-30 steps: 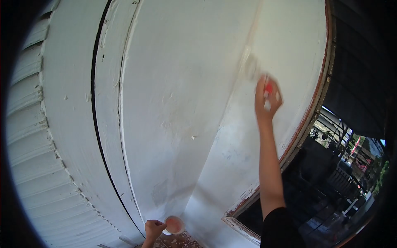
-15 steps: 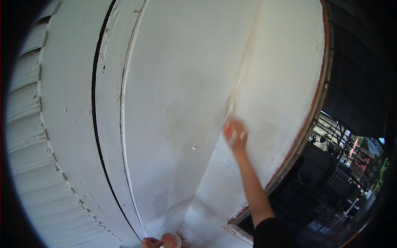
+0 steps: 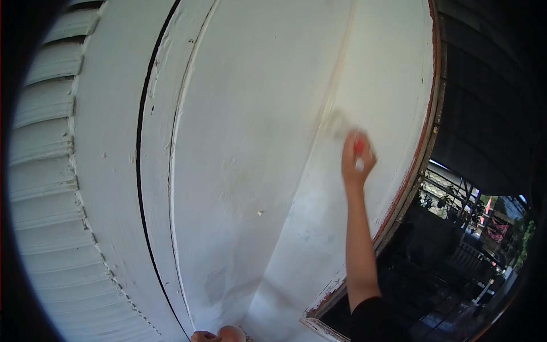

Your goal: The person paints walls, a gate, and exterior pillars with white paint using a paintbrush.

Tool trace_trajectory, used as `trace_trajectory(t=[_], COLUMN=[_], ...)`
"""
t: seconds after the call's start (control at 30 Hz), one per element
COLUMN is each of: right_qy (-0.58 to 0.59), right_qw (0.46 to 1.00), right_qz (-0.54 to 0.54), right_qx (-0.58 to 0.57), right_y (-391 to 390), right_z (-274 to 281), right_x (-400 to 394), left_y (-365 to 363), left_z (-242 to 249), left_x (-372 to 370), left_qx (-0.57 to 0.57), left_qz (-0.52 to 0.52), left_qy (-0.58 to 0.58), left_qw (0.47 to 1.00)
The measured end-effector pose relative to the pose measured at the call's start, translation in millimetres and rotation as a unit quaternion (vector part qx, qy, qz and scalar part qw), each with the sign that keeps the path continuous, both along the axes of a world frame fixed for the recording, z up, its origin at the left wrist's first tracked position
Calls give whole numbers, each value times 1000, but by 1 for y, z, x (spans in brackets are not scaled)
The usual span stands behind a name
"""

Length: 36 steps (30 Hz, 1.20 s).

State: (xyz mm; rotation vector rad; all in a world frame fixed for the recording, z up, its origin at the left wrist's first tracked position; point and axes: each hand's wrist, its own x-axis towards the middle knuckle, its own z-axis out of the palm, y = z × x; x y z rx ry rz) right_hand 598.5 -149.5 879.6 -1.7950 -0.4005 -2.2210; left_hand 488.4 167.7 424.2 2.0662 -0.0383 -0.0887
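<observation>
My right hand point(image 3: 359, 159) is raised against the white wall point(image 3: 245, 142), fingers closed round a red-handled paintbrush point(image 3: 359, 146). The brush head is smeared by motion and lies up and left of the hand, close to the corner seam point(image 3: 326, 117) where two wall faces meet. Low at the bottom edge, my left hand point(image 3: 205, 337) is partly cut off by the frame. Its fingers are closed at the rim of a round, pinkish container point(image 3: 232, 333); what is inside cannot be made out.
White overlapping boards point(image 3: 45, 159) run down the left side, beside a dark vertical gap point(image 3: 140, 165). To the right stands a worn wooden frame point(image 3: 434, 114) with chipped paint. Beyond it is a dark opening point(image 3: 484, 114) with railings and plants outside.
My right hand has moved up and to the right with the paintbrush, away from the corner seam. The view has shifted slightly; my left hand and the container sit a little lower in it.
</observation>
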Motion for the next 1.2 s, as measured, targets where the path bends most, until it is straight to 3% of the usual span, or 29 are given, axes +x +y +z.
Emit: trace_trajectory(t=[0.1, 0.23, 0.4, 0.53, 0.57, 0.63, 0.7, 0.83, 0.93, 1.03, 1.07, 1.13, 1.17, 1.2], right_qy=[-131, -115, -62, -151, -143, -107, -64, 179, 210, 214, 177, 12, 32, -50], right_qw=[987, 990, 984, 937, 932, 942, 919, 959, 961, 971, 984, 996, 995, 997], right_qz=[-14, -49, -135, -234, -273, -228, -335, -160, -105, -79, -15, -39, -78, -30], right_qx=[-87, -70, -97, -213, -192, -222, -197, -149, -144, -75, -12, -77, -46, -54], right_y=[-4, -4, -8, -15, -20, -22, -9, -3, 1, -2, 3, 0, 7, 12], right_z=[89, 171, 196, 102, 65, -12, -90, -205, -237, -201, -173, -102, -60, -21], right_x=[29, 53, 73, 77, 83, 78, 65, 27, 13, 5, 4, 8, 0, 2], left_y=[-2, 2, 20, 30, 30, 30, 29, 25, 17, 16, 14, 11, 11, 11], left_z=[5, 26, 42, 26, 21, 14, 11, 20, 18, 19, 20, 16, 12, 10], left_x=[-2, -9, -11, -12, -13, -13, -13, -15, -14, -13, -14, -18, -18, -19], left_qx=[-8, -48, -74, -23, -25, -18, -15, -21, -25, -9, -2, 7, 9, 10], left_qz=[37, 66, 102, 114, 110, 121, 119, 72, 46, 41, 39, 34, 31, 29], left_qy=[23, 28, 80, 4, 5, 19, 24, 46, 67, 59, 61, 68, 56, 43], left_qw=[999, 996, 989, 993, 994, 992, 993, 996, 996, 997, 997, 997, 998, 999])
